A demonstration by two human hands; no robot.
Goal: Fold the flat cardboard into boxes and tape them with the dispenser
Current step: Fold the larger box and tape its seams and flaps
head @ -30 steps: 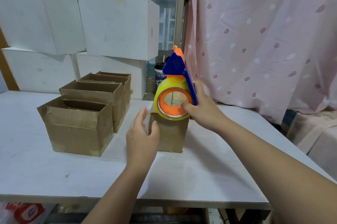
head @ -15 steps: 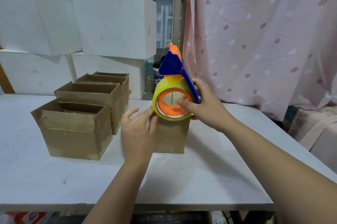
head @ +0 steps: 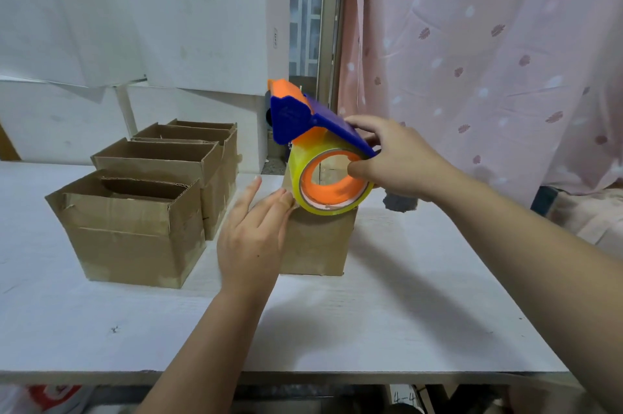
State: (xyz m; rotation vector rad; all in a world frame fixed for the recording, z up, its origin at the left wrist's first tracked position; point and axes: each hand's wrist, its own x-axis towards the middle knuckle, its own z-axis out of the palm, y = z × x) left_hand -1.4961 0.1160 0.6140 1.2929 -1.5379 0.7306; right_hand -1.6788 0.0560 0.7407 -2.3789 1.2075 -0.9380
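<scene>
A small brown cardboard box (head: 317,245) stands on the white table (head: 387,312) in the middle. On its top edge rests a tape dispenser (head: 313,147), blue and orange with a yellowish tape roll. My right hand (head: 397,160) grips the dispenser by its blue handle and the roll's orange core. My left hand (head: 256,231) lies with straight fingers against the box's left side, fingertips at the top edge beside the roll. The box's top is hidden by the dispenser.
Three folded brown boxes (head: 135,221) with open tops stand in a row at the left. Big white boxes (head: 188,29) are stacked behind them. A pink curtain (head: 488,42) hangs at the right. The table's front edge runs close to me.
The dispenser has tilted, its blue head swinging down and left over the box. My left hand slid up the box's side, fingers now straight at the top edge.
</scene>
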